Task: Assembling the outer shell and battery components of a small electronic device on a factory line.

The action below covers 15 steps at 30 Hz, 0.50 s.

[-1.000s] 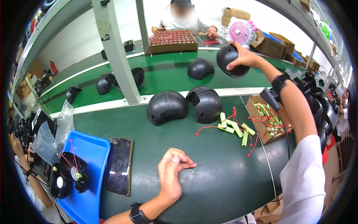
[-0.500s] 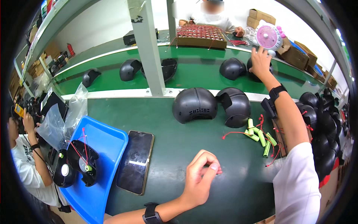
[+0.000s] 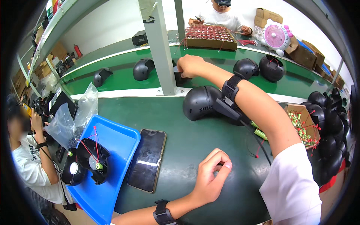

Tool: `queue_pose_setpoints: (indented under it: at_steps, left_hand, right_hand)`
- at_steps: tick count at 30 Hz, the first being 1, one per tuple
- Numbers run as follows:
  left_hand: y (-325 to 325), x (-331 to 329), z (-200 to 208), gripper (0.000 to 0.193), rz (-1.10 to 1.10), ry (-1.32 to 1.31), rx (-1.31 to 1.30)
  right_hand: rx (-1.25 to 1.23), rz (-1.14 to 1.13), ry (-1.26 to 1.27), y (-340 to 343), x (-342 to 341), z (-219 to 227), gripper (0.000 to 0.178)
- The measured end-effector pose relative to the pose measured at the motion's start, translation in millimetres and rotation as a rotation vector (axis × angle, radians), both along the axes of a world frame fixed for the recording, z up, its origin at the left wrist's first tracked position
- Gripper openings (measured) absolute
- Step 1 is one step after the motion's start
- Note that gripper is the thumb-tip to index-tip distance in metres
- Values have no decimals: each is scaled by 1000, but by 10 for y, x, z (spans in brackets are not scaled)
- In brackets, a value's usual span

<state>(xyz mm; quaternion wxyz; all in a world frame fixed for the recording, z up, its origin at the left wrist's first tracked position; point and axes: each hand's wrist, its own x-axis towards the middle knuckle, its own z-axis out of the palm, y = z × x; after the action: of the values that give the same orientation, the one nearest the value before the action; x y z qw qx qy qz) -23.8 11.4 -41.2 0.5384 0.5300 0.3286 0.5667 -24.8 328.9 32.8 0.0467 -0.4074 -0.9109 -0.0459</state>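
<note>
My right hand [image 3: 191, 66] reaches across to the green belt beside the post, its fingers closed on the edge of a black domed shell [image 3: 180, 76] mostly hidden by the hand and post. My left hand [image 3: 214, 175] rests over the near table with fingers curled in and thumb against them; nothing shows in it. On the table under my right arm sits a black domed shell [image 3: 201, 103], and a second one is mostly covered by the arm. Green cylindrical cells [image 3: 261, 134] with red wires lie partly hidden beneath my forearm.
A blue tray [image 3: 125, 137] at left holds an opened black shell [image 3: 98, 159] with wires. Beside it lies a dark phone [image 3: 147, 161]. More shells [image 3: 245, 68] stand on the belt [image 3: 120, 77]. A box of cells [image 3: 296, 110] and piled shells [image 3: 332, 142] are at right. Two other people work nearby.
My right hand has swung left along the belt, from the shell at far right to the one beside the post. My left hand keeps its curled pose. The whole view has shifted slightly.
</note>
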Motion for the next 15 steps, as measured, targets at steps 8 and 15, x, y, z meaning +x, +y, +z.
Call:
queue_pose_setpoints:
  at_steps: [8,15]
  left_hand:
    - [-7,16,-23,15,36,35,32]
    - [48,-96,27,24,291,248,410]
  right_hand:
    - [-76,-59,229,-235,643,409,23]
    - [-728,-121,1047,-1403,1389,636,12]
